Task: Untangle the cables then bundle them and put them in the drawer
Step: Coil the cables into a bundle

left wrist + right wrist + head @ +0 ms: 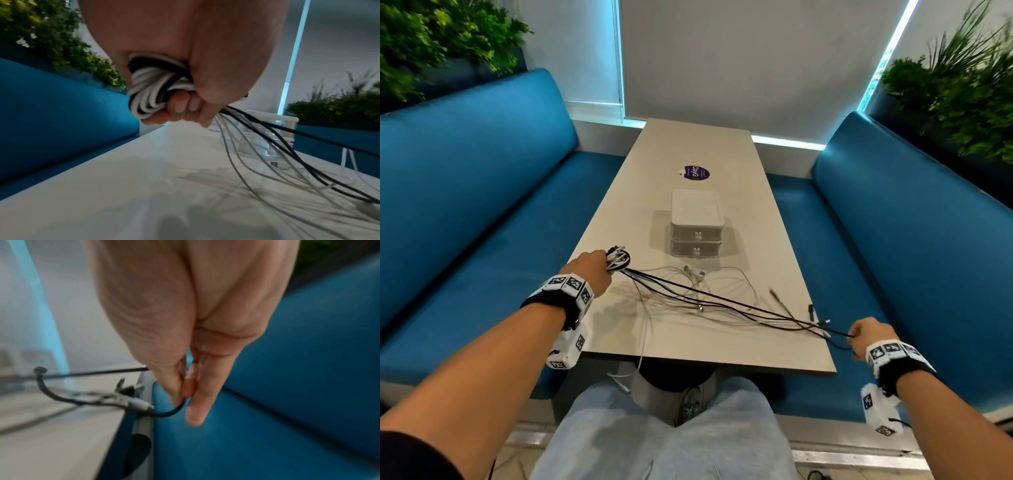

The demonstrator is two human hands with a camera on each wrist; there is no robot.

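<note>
My left hand (594,265) grips a coiled bundle of black and white cables (618,259) above the table's left side; the left wrist view shows the coil (152,91) wrapped in my curled fingers (180,107). Several loose black and white strands (722,301) run from it across the table toward the right. Beyond the table's right edge, my right hand (866,334) pinches a thin black cable (168,414) between thumb and fingers. A white two-drawer box (697,226) stands mid-table with both drawers closed.
The beige table (688,154) sits between two blue benches (482,205) (911,240). A purple sticker (697,172) lies beyond the drawer box. A white cable hangs off the near table edge (642,353). Plants stand behind both benches.
</note>
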